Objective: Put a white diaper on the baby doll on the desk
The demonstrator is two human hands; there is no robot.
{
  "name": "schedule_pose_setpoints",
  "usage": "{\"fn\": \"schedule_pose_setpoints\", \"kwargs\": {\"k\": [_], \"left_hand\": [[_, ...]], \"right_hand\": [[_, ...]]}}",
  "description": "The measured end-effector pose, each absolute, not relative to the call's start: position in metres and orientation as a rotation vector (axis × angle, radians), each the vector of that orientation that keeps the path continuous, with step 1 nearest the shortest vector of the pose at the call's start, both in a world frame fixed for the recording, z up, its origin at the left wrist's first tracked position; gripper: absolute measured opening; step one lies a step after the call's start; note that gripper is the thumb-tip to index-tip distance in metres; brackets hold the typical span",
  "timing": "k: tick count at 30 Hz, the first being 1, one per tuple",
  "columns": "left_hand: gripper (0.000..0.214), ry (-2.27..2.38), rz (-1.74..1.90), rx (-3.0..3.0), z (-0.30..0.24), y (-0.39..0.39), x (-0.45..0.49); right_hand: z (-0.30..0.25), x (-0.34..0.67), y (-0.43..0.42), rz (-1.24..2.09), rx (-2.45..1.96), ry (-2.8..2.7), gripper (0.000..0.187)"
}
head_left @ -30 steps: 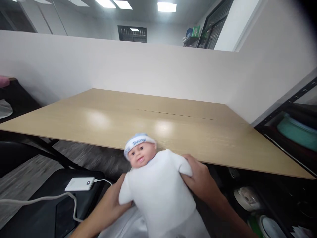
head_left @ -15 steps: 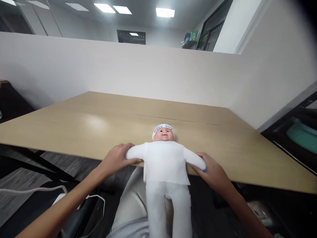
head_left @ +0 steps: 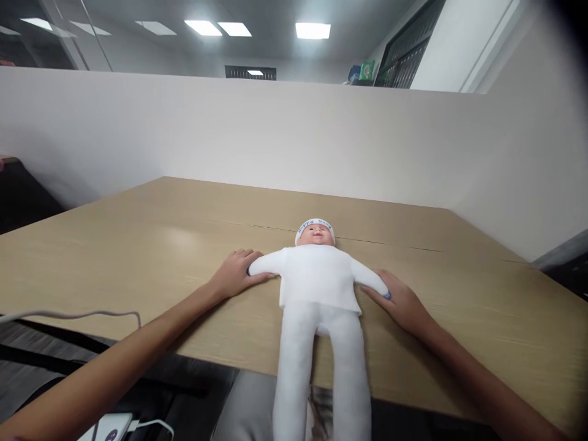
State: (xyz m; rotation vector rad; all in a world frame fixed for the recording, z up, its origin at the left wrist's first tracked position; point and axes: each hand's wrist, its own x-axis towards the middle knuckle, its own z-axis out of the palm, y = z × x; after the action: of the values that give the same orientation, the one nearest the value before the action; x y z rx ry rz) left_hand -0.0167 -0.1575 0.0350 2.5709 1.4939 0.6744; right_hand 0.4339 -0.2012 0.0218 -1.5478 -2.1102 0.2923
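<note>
A baby doll (head_left: 318, 278) in a white suit and a white cap with blue letters lies face up on the light wooden table (head_left: 138, 245). Its arms are spread and its legs hang over the near edge. My left hand (head_left: 236, 274) grips the end of the doll's one arm. My right hand (head_left: 397, 298) grips the end of the other arm, fingers curled round it. Both hands rest on the table top.
A white partition wall (head_left: 229, 135) stands behind the table. A white cable (head_left: 82, 316) runs along the near left edge, and a white power bank (head_left: 110, 425) lies below it. Dark shelving (head_left: 563, 269) shows at the far right.
The doll has been carried up from my lap and laid flat on the table, farther from the edge. Both hands slid out to the ends of its arms.
</note>
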Motion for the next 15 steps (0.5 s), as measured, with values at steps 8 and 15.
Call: {"fn": "schedule_pose_setpoints", "kwargs": {"k": [8, 15], "left_hand": [[0.056, 1.437, 0.76, 2.562, 0.031, -0.061, -0.006], [0.061, 1.631, 0.931, 2.549, 0.021, -0.011, -0.001]], "right_hand": [[0.015, 0.444, -0.102, 0.221, -1.5, -2.102, 0.036], [0.004, 0.45, -0.035, 0.096, -1.458, -2.125, 0.036]]}}
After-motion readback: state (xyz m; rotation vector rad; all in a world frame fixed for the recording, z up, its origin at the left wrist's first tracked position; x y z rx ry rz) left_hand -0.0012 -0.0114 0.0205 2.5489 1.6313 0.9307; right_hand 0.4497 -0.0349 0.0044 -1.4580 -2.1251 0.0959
